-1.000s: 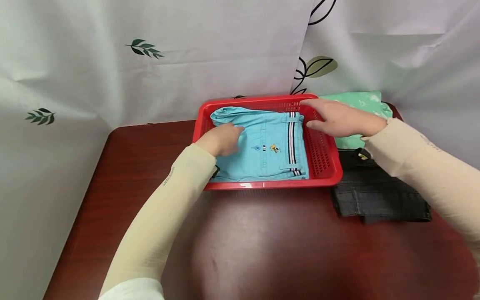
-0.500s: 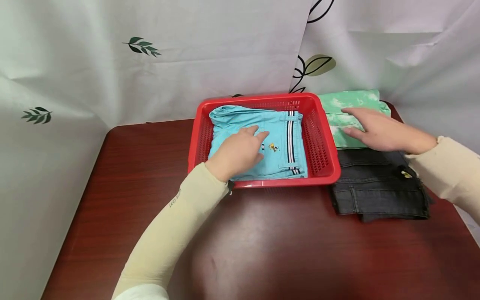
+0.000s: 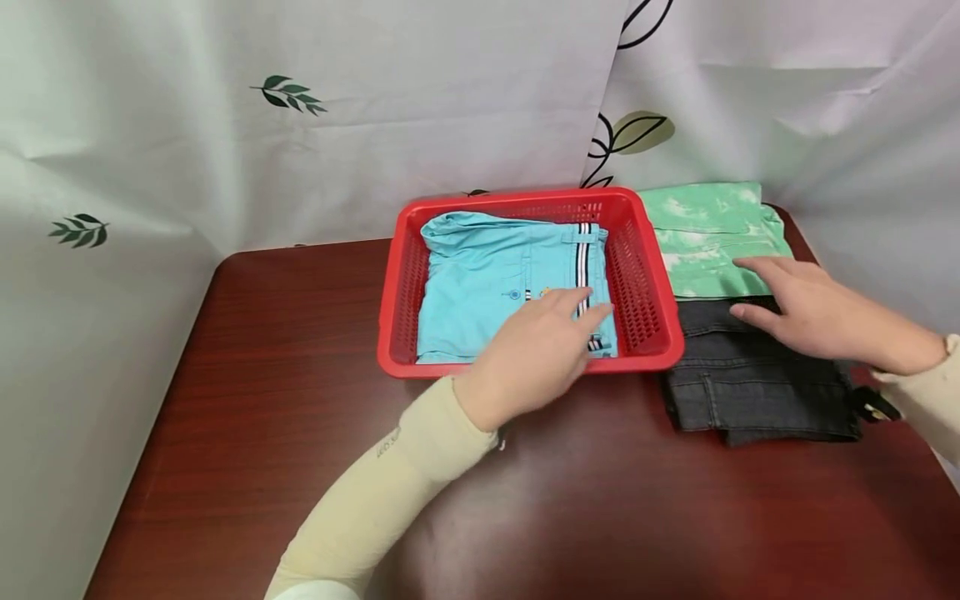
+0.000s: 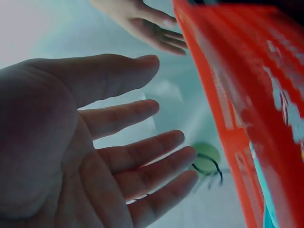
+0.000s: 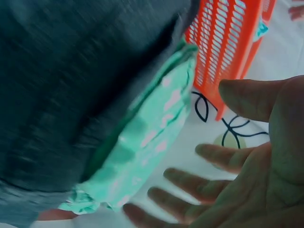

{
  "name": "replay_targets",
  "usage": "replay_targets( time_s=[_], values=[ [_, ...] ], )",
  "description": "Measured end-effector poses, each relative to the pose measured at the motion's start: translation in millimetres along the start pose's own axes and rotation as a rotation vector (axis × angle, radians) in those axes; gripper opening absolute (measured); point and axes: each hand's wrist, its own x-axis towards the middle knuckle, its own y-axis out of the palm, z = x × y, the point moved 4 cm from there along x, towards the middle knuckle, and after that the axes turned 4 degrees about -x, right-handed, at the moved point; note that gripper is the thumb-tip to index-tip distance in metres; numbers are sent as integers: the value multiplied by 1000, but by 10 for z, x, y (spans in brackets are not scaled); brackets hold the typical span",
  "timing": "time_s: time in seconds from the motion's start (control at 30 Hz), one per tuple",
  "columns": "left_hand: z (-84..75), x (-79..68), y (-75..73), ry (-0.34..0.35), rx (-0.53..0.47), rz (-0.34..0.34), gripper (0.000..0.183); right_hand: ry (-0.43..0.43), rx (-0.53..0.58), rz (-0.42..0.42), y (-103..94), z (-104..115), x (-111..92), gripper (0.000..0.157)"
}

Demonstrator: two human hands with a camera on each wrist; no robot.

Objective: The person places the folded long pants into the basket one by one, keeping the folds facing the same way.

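The left hand (image 4: 71, 156) fills most of the view, palm showing and fingers spread, holding nothing. A red basket (image 4: 237, 109) is blurry beside it. The right hand (image 4: 142, 21) shows at the top.

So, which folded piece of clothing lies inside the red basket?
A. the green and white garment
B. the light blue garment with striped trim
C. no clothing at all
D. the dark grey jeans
B: the light blue garment fills the red basket, while the dark grey jeans and the green and white garment lie on the table to its right.
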Motion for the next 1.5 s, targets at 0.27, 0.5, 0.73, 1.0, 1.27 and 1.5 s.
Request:
replay_targets(
  time_s=[0.27, 0.5, 0.73, 1.0, 1.27, 1.5],
  values=[
    [-480, -45, 188, 244, 153, -129, 39, 141, -71, 48, 251, -36, -298, 75],
    [-793, -18, 400, 416, 299, -123, 32, 174, -59, 80, 413, -68, -413, 84],
    [-972, 26, 727, 455, 330, -3, 40, 215, -64, 82, 545, -98, -458, 90],
    [-909, 114, 1041, 268, 299, 102, 52, 188, -75, 38, 630, -77, -460, 88],
    [-864, 205, 1214, 196, 303, 74, 51, 182, -70, 28, 720, -84, -477, 87],
    [-881, 238, 1252, 197, 291, 126, 49, 139, -90, -15, 749, -57, -500, 81]
  ],
)
